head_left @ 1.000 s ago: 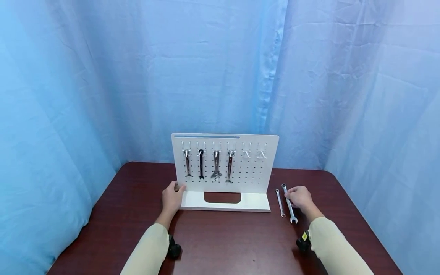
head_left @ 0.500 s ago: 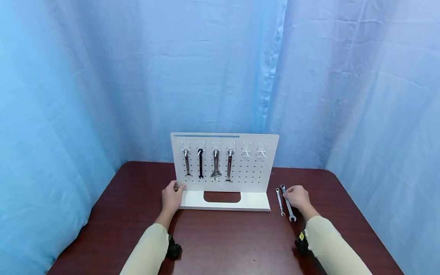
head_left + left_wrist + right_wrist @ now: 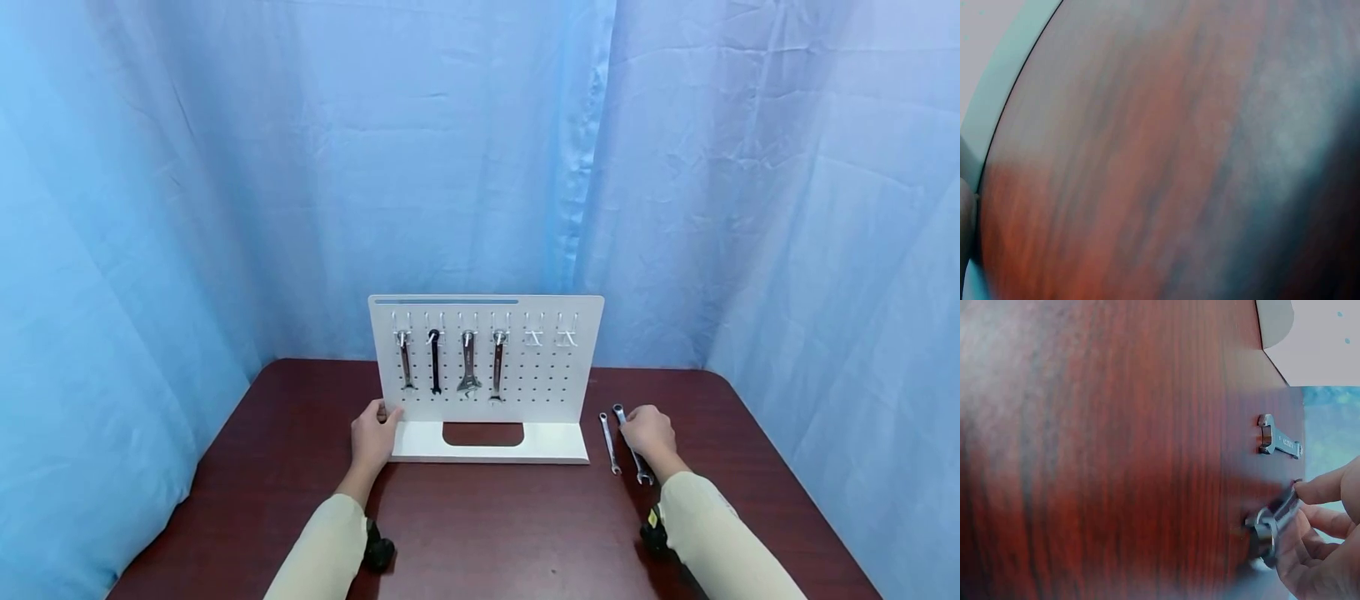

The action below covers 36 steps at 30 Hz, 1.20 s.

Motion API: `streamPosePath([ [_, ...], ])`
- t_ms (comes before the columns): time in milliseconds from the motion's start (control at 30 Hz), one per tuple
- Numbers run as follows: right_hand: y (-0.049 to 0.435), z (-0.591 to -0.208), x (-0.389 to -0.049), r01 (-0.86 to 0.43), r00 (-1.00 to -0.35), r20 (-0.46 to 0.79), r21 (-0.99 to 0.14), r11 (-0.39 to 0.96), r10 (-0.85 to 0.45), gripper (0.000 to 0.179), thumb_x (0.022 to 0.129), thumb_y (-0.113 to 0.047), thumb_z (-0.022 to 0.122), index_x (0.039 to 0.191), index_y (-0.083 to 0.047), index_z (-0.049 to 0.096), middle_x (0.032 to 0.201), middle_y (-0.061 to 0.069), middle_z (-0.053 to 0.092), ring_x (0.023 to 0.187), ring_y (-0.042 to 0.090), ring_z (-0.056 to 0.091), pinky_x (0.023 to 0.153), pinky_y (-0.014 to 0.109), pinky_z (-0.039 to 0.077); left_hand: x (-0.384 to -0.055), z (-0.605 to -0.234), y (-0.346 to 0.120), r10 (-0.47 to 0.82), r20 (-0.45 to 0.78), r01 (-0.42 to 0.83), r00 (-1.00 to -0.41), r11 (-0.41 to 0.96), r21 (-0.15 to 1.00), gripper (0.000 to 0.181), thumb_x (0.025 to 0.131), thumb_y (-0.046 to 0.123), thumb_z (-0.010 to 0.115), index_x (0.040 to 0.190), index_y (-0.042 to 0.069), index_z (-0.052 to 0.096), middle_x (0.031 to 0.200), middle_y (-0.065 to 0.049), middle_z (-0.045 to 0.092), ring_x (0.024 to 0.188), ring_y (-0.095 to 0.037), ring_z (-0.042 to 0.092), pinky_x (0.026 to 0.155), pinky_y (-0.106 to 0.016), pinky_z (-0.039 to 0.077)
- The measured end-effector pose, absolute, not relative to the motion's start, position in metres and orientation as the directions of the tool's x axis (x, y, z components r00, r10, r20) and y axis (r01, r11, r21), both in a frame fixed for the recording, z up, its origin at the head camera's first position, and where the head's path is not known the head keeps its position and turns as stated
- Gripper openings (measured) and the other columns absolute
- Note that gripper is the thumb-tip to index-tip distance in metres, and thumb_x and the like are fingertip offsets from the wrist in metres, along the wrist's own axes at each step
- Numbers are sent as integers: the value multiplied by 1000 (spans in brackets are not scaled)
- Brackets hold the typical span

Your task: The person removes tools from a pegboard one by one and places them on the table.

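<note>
My left hand (image 3: 373, 437) grips the left edge of a white pegboard stand (image 3: 540, 392), thumb in front. In the left wrist view only a bit of that hand shows beside the pale board. My right hand (image 3: 651, 435) pinches a silver combination wrench (image 3: 1272, 528) between thumb and fingers, to the right of the stand. Its ring end points away from me and the hand covers its middle; its open end looks blurred in the right wrist view. A smaller combination wrench (image 3: 610, 446) lies on the table just left of it.
From the board's hooks hang a silver wrench (image 3: 406, 362), a black wrench (image 3: 435, 364), an adjustable wrench (image 3: 468, 362) and another silver wrench (image 3: 498, 367). Two bare hooks (image 3: 533, 337) are at the right. Blue curtains (image 3: 480, 167) surround the dark red table (image 3: 480, 525).
My right hand has shifted slightly left along with its wrench, whose open end has turned a little. My left hand keeps its grip on the board, and the head view has shifted slightly.
</note>
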State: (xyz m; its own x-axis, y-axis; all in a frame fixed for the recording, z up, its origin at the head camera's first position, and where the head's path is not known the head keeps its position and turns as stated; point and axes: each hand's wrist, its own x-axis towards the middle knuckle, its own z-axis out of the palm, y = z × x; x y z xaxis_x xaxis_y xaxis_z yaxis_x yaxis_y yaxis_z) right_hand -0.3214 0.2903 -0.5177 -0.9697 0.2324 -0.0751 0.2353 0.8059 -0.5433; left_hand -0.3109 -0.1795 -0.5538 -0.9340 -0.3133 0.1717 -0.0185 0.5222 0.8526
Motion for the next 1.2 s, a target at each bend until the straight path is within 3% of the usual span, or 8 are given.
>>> streamPosePath([
  [567,299,-519,-318,219,-973,-63,-548,807,222,31,91,-16,59,60,-12,59,57,1,55,54,22,52,50,35,40,-312,-554,-178,-308,169,-22,-936,531,847,42,100,29,65,130,0,60,122,-20,64,115,-33,59,93,-50,50],
  [767,301,-511,-315,198,-974,-18,-553,809,226,23,89,-16,56,72,-5,68,68,6,64,64,26,58,56,38,45,-311,-553,-178,-315,170,-20,-934,521,854,40,100,29,66,128,0,61,121,-20,64,115,-34,59,93,-50,50],
  [867,297,-506,-316,165,-974,31,-582,796,224,23,90,-16,56,85,-2,73,81,10,70,74,27,61,63,39,48,-311,-553,-179,-316,159,-28,-935,514,857,40,100,29,66,128,1,61,121,-20,64,115,-33,59,93,-49,50],
  [1033,281,-497,-316,124,-979,6,-773,623,203,28,98,-15,56,112,4,70,99,20,72,81,27,68,66,36,55,-312,-553,-180,-317,149,-37,-936,513,857,41,100,29,66,129,1,61,123,-20,63,117,-33,59,94,-49,49],
  [1200,262,-486,-312,105,-985,-53,-936,335,162,28,100,-9,57,119,10,63,99,22,72,81,24,72,72,38,60,-310,-553,-180,-312,140,-42,-940,512,858,43,100,30,66,131,1,60,124,-21,63,117,-34,59,94,-50,49],
])
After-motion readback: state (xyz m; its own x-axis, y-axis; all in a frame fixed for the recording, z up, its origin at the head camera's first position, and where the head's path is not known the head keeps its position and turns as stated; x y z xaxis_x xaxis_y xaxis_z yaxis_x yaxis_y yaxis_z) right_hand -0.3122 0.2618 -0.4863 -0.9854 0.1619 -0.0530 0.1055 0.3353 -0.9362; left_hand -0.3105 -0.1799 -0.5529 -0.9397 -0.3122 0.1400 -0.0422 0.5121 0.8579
